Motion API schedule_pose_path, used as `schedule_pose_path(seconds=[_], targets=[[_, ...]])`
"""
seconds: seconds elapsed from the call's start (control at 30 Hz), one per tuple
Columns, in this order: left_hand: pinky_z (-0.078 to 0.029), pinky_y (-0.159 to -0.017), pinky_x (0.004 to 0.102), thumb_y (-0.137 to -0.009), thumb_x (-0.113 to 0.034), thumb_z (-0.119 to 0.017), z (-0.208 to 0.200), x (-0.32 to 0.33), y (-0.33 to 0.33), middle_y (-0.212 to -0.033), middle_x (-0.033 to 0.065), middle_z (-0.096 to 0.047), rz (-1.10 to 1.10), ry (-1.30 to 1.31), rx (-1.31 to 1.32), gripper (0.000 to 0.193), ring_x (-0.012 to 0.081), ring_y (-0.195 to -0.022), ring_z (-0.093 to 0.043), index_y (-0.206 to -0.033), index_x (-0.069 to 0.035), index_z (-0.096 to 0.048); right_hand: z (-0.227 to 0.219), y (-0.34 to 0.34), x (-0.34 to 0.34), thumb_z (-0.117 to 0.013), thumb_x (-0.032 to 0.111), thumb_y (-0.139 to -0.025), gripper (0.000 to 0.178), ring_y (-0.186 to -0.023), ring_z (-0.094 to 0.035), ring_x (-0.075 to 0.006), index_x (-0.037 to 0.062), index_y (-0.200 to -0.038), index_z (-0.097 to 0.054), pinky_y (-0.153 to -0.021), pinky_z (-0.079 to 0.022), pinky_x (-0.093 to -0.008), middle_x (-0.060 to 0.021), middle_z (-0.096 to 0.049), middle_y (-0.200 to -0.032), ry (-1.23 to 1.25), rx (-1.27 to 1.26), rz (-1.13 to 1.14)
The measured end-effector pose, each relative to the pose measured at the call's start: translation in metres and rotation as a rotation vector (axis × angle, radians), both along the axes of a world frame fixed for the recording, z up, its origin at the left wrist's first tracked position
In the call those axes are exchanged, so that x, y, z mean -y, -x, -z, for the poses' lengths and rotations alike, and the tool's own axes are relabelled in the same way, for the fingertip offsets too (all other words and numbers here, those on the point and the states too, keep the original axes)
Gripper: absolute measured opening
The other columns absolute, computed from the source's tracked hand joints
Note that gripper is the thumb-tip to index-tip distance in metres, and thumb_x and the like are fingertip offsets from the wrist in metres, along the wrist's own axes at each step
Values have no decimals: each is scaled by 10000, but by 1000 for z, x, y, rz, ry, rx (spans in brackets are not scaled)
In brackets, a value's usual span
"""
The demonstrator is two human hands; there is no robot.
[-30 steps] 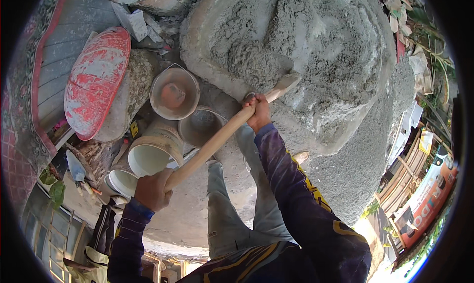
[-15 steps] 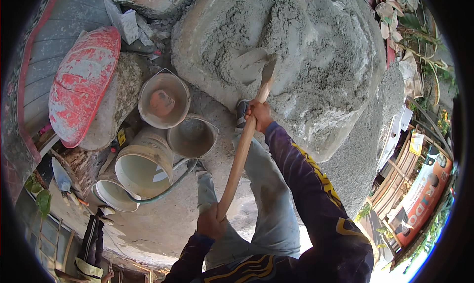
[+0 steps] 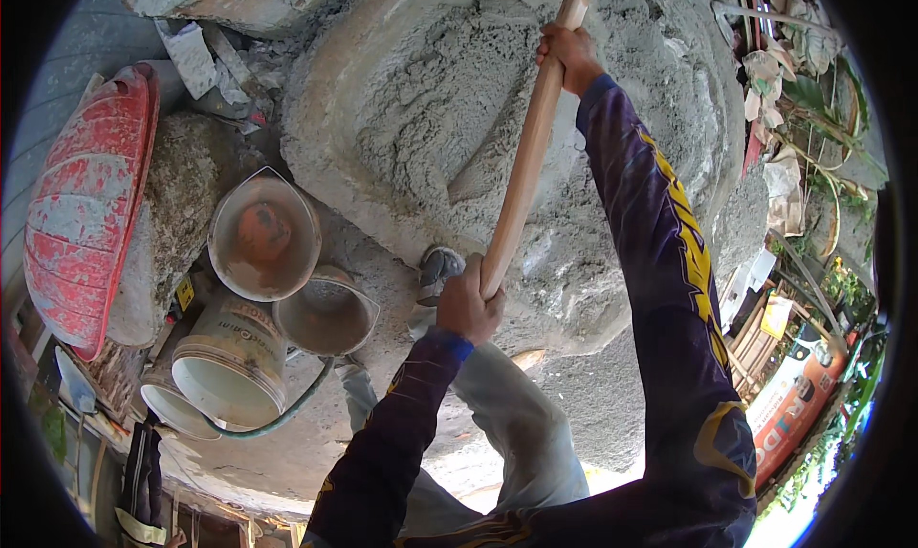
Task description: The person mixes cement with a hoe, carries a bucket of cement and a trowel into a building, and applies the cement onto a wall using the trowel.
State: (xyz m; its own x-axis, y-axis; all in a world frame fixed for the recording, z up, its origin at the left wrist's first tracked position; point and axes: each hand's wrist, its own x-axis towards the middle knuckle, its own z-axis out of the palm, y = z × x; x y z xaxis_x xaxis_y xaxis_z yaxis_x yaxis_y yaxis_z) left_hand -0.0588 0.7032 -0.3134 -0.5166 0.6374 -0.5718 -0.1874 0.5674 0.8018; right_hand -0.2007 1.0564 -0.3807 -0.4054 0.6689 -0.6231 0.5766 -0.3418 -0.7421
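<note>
Both my hands are closed around the long wooden handle of a hoe (image 3: pixel 529 151), which slants up and away over a heap of wet grey mortar (image 3: pixel 430 108). My right hand (image 3: pixel 571 56) grips high on the handle, near the far edge of view. Lower down, my left hand (image 3: pixel 469 304) wraps the handle's near end, above my shoe. At the top edge, part of the mortar-coated blade shows left of the handle; the rest is cut off. A broad hollow with scraped ridges lies in the mortar.
Left of my feet stand a bucket with a reddish object inside (image 3: pixel 222 247), a second bucket (image 3: pixel 330 330), and tipped pale pails (image 3: pixel 229 397) with a hose (image 3: pixel 296 409). A red mortar-smeared basin (image 3: pixel 86 223) leans on a rock. Another person's dark-clothed leg (image 3: pixel 143 471) shows lower left.
My hands and the hoe have moved forward, away from my body. The blade has gone from the mortar's middle to the top edge. The view has shifted, with the buckets now farther left.
</note>
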Motion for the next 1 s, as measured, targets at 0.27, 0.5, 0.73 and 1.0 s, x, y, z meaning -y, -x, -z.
schedule_pose_path(seconds=[0.27,0.5,0.73,1.0], targets=[[-478,-557,514,-774,-113,-642,-74,75,7,-658,233,-586,-57,114,-34,315,446,-634,-607,-1024,-6,-483,19,7,95,-593,73,-877,144,-459,-546,-240,-50,-892,-521,-428,-488,-387,-112,-536,-611,86,151,70],[-505,-587,508,-775,-130,-650,-189,192,-58,-688,230,-608,-101,298,179,333,430,-649,-625,-1007,-34,-431,-12,-61,264,-578,55,-853,115,-450,-531,-239,-40,-814,-525,-425,-483,-381,-107,-519,-590,318,192,-71],[-502,-591,502,-762,-151,-653,-209,313,-102,-688,223,-615,25,200,138,332,419,-647,-632,-995,-40,-443,-62,-129,359,-567,62,-852,106,-441,-522,-218,-6,-803,-502,-417,-470,-369,-91,-510,-578,301,237,49],[-503,-576,476,-754,-162,-657,-193,410,-158,-688,188,-624,167,191,113,285,398,-638,-634,-957,-52,-490,-151,-209,406,-572,38,-840,186,-487,-506,-163,33,-941,-416,-419,-470,-323,-65,-490,-664,124,126,218]])
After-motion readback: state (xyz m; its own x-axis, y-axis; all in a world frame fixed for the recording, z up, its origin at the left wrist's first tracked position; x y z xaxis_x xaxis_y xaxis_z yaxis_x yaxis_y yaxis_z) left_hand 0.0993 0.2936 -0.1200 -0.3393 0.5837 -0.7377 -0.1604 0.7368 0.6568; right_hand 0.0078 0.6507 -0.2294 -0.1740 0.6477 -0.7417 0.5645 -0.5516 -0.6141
